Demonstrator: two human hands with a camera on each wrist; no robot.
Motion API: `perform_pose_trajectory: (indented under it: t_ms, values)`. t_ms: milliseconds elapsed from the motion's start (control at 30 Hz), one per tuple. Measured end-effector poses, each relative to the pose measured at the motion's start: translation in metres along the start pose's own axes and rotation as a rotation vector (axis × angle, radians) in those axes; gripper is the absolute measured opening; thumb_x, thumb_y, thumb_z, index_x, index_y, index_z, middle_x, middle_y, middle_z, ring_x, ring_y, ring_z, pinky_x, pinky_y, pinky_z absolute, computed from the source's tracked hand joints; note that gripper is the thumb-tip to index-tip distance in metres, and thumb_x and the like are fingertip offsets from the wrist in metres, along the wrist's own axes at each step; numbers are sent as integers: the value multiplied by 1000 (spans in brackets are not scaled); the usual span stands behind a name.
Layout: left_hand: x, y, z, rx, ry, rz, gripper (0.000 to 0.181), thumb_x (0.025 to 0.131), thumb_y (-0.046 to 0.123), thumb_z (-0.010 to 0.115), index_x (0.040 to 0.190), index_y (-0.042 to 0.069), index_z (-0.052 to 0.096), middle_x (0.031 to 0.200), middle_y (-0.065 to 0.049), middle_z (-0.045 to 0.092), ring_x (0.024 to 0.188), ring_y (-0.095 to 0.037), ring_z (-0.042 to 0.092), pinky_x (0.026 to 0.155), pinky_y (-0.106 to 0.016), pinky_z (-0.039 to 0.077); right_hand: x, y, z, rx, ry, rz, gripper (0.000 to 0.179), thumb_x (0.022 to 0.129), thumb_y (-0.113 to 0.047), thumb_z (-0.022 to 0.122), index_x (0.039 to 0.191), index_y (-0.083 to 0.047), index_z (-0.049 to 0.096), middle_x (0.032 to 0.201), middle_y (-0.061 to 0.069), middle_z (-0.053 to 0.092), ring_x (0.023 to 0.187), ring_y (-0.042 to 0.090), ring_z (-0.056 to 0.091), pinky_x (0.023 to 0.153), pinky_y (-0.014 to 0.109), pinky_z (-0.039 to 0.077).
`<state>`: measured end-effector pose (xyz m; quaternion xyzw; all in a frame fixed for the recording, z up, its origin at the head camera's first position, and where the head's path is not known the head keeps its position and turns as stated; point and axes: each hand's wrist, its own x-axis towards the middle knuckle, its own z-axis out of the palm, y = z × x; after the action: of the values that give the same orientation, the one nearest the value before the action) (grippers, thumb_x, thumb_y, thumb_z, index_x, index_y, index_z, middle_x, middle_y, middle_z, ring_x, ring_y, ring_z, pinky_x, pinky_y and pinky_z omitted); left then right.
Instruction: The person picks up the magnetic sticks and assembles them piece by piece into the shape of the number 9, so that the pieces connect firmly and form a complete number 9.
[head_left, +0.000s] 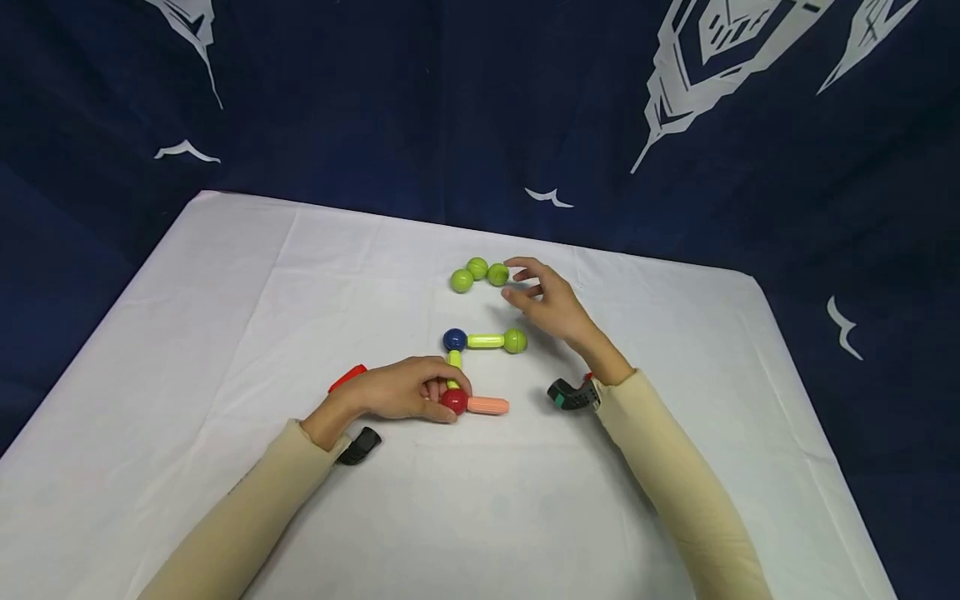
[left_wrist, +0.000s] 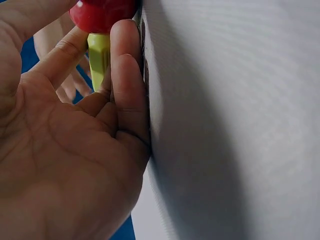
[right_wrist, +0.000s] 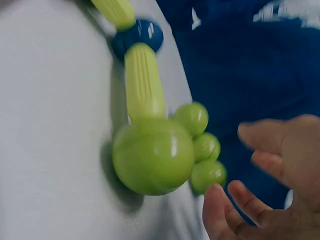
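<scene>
My left hand [head_left: 401,390] grips a red ball [head_left: 453,402] between thumb and fingers, low on the table. From that ball a salmon ribbed rod [head_left: 488,406] points right, and a yellow-green rod [left_wrist: 98,60] runs away to a dark blue ball [head_left: 454,339]. A second yellow-green rod [head_left: 486,341] joins the blue ball to a green ball [head_left: 515,341]. Farther back, three loose green balls [head_left: 477,268] lie close together. Beside the rightmost one is my right hand [head_left: 553,304], its fingers spread apart and holding nothing.
A white cloth [head_left: 360,275] covers the table, which ends at a dark blue curtain [head_left: 420,108] with white prints. Black wrist straps [head_left: 572,395] sit at both sleeve cuffs.
</scene>
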<state>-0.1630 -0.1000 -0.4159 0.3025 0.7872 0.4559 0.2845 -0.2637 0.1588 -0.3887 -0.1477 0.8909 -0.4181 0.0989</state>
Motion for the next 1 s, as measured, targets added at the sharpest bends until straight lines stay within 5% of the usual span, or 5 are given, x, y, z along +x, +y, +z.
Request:
perform_pose_trajectory:
  t_ms: [233,700,1000]
  values:
    - [-1,1,1,-16,-16,-8,27,89,16,77,114,20,69,103,-3,59,84,-14,55,75,-26,47,33,18,3,231,-106,214,55,100,-20,62,151,-28,41,137,15,43,112,24,51,98,36,47]
    - [-2,0,-1,-5,-8,-12,27,88,16,77,114,21,69,101,-2,58,85,-14,55,75,-25,47,34,21,7,161,-118,184,44,97,-19,67,138,-18,55,142,13,44,110,25,48,87,33,43]
    - [-1,0,-2,-13,-13,-2,27,89,15,77,114,18,69,101,-3,58,83,-14,54,75,-25,47,31,21,8,111,-93,158,40,93,-18,72,131,-12,60,130,12,53,106,23,49,87,31,43]
